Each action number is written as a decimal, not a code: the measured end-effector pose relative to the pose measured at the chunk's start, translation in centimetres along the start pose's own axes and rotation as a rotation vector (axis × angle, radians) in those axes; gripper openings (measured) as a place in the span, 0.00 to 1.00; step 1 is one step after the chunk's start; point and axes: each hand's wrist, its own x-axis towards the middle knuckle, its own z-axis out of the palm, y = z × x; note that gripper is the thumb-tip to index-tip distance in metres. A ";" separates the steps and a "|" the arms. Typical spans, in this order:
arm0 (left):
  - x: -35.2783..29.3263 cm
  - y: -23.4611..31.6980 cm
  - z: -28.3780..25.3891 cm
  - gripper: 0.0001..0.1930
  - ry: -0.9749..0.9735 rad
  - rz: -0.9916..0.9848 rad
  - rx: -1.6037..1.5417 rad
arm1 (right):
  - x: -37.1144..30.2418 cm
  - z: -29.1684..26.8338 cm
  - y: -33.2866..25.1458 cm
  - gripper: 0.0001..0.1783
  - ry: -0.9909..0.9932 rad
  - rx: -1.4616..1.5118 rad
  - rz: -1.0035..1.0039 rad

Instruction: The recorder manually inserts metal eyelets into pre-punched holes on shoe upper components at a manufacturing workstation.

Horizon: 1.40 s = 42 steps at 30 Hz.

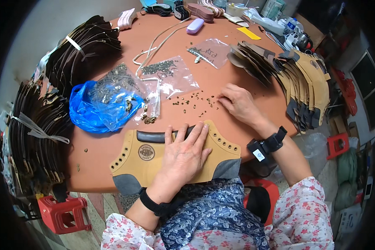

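A tan shoe upper (154, 171) with grey corners, a dark padded collar and a round dark stamp lies at the table's near edge. Metal eyelets line the holes along both its slanted sides. My left hand (186, 154) rests flat on it, fingers stretched out over the collar. Beyond it, small brass-coloured eyelets (191, 100) are scattered over the tabletop. At the right end of this scatter my right hand (239, 104) is down at the table, thumb and fingers pinched together. Whatever may be between those fingertips is too small to make out.
Bundled dark pieces (41, 137) stand along the left edge, and a stack of tan uppers (308, 87) lies at the right. A blue plastic bag (81, 110) and clear bags of small metal parts (171, 75) lie across the orange table (91, 166). A purple case (195, 26) sits farther back.
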 end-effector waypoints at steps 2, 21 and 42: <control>0.0 0.0 -0.1 0.30 0.001 -0.002 -0.001 | 0.1 0.2 0.1 0.05 0.007 0.008 0.004; 0.1 0.0 -0.4 0.30 -0.005 0.003 -0.003 | -0.6 0.2 -0.7 0.04 0.006 -0.010 -0.008; 0.2 0.0 -0.4 0.30 -0.017 -0.007 -0.003 | -1.1 0.5 -0.4 0.04 -0.011 -0.133 -0.060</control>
